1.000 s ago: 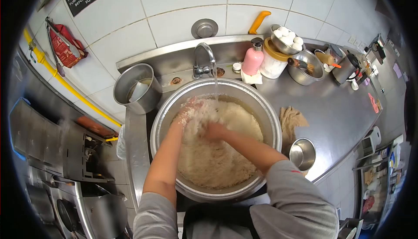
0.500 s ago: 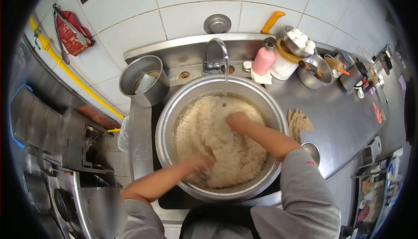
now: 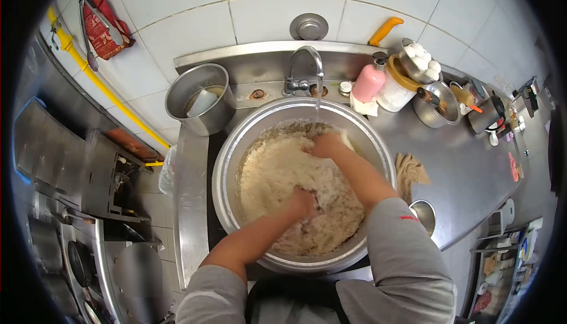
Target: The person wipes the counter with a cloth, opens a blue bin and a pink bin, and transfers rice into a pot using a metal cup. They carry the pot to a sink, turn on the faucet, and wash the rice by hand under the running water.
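Note:
A very large steel pot [image 3: 227, 164] sits in the sink, filled with wet white rice [image 3: 269, 173]. Both hands are pushed into the rice. My left hand [image 3: 303, 201] is buried in the grains near the pot's middle, fingers hidden. My right hand [image 3: 326, 145] presses into the rice at the far side, just under the stream of water running from the tap [image 3: 307, 67]. Whether either hand clutches rice cannot be seen.
A smaller steel pot [image 3: 201, 98] stands left of the tap. On the steel counter [image 3: 466, 170] to the right are a pink soap bottle [image 3: 368, 82], a bowl of eggs [image 3: 420, 58], more pots, a brown cloth [image 3: 410, 170] and a small steel bowl [image 3: 426, 215].
My left hand moved from the pot's near left edge up into the middle of the rice. My right hand shifted a little farther, toward the water stream. The camera tilted slightly.

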`<state>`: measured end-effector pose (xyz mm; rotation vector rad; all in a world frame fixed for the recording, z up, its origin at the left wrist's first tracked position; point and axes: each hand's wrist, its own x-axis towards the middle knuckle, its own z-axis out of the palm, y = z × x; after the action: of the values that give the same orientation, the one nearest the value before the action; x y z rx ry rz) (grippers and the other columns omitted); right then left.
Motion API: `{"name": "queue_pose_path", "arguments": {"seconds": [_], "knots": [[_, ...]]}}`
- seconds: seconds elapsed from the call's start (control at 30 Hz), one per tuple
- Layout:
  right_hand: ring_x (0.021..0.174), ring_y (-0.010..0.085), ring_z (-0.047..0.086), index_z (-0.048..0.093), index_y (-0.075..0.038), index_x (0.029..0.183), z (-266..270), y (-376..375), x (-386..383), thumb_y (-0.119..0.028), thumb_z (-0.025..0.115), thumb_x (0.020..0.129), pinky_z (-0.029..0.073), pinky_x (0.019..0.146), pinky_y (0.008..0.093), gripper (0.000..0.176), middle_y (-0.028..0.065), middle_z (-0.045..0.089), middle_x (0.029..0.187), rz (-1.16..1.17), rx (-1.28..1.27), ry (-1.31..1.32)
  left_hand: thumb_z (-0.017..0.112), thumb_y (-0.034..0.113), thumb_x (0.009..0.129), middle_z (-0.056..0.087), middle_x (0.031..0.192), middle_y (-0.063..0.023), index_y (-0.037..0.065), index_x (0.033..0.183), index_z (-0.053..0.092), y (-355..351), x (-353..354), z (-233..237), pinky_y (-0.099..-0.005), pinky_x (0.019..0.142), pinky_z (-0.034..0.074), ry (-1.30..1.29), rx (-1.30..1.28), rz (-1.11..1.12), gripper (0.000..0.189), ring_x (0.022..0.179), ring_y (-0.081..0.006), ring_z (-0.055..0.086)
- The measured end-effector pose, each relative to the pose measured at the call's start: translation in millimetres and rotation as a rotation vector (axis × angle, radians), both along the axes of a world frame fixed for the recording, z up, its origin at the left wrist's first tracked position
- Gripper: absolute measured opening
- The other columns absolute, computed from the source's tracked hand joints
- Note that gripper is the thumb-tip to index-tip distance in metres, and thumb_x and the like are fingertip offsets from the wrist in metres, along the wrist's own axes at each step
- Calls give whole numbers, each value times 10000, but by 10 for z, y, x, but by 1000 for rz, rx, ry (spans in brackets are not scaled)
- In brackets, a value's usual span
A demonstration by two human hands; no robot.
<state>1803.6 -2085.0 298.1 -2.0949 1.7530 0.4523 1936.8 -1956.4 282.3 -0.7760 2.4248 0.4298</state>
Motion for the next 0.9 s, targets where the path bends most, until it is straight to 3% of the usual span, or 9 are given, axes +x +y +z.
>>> {"name": "queue_pose_path", "arguments": {"seconds": [0.1, 0.17, 0.23, 0.3, 0.37, 0.47, 0.6, 0.7, 0.9], "knots": [[1108, 317, 498, 423, -19, 1258, -135, 198, -470, -667, 399, 754, 400, 907, 368, 821, 203, 522, 1187, 32, 66, -1, 535, 223, 759, 605, 1038, -85, 86, 1016, 621, -285, 106, -388, -441, 863, 383, 119, -351, -16, 304, 1036, -234, 531], [1105, 341, 491, 376, 21, 1274, -31, 462, -579, -567, 483, 757, 389, 917, 388, 790, 229, 525, 1166, -55, 269, -41, 641, 236, 635, 616, 1022, -56, 111, 908, 672, -564, 130, -376, -462, 811, 388, 111, -382, -27, 302, 992, -243, 558], [1087, 353, 499, 369, 20, 1278, 84, 823, -583, -428, 598, 726, 385, 921, 391, 746, 235, 526, 1160, 50, 345, -124, 629, 231, 662, 601, 1053, -48, 101, 929, 663, -826, 81, -53, -459, 847, 362, -39, -321, -19, 299, 1040, -213, 530], [1040, 339, 531, 364, -2, 1291, 403, 1210, -426, -304, 678, 663, 413, 884, 387, 764, 226, 547, 1127, 198, 392, -103, 626, 233, 680, 611, 1026, -57, 75, 912, 663, -1148, 58, -235, -452, 824, 381, -8, -475, 64, 283, 1006, -194, 549], [1010, 325, 549, 396, -45, 1284, 323, 1436, -378, -270, 671, 660, 433, 851, 382, 718, 219, 564, 1095, 227, 418, -176, 504, 178, 796, 632, 947, -88, 76, 973, 616, -1335, 149, -259, -437, 839, 418, 117, -551, 132, 234, 932, -239, 587], [974, 304, 568, 458, -97, 1248, 557, 1634, -80, -214, 643, 656, 457, 804, 361, 631, 195, 586, 1055, 217, 430, -219, 491, 132, 794, 626, 975, -112, 58, 973, 612, -1338, 487, -191, -420, 768, 465, 400, -460, 461, 229, 941, -255, 586], [939, 316, 574, 571, -117, 1121, 380, 1850, 577, -203, 618, 666, 449, 819, 405, 466, 153, 608, 992, 511, 474, -77, 493, 127, 805, 627, 951, -136, 42, 975, 607, -1595, 1077, -459, -395, 652, 498, -132, -41, 210, 221, 835, -268, 608], [914, 313, 578, 642, -107, 965, 154, 2004, 666, -244, 620, 686, 383, 864, 537, 312, 109, 615, 905, 932, -155, -548, 498, 155, 811, 625, 940, -147, 38, 960, 610, -1294, 1353, -543, -395, 656, 493, -221, 215, 215, 219, 817, -284, 602], [898, 284, 582, 661, -98, 773, -112, 1033, 899, -204, 604, 656, 262, 903, 641, 167, 92, 610, 857, 893, -79, -7, 508, 210, 824, 621, 917, -170, 32, 930, 616, -539, 1341, -606, -395, 664, 482, -188, 474, 127, 234, 781, -314, 590]]}}
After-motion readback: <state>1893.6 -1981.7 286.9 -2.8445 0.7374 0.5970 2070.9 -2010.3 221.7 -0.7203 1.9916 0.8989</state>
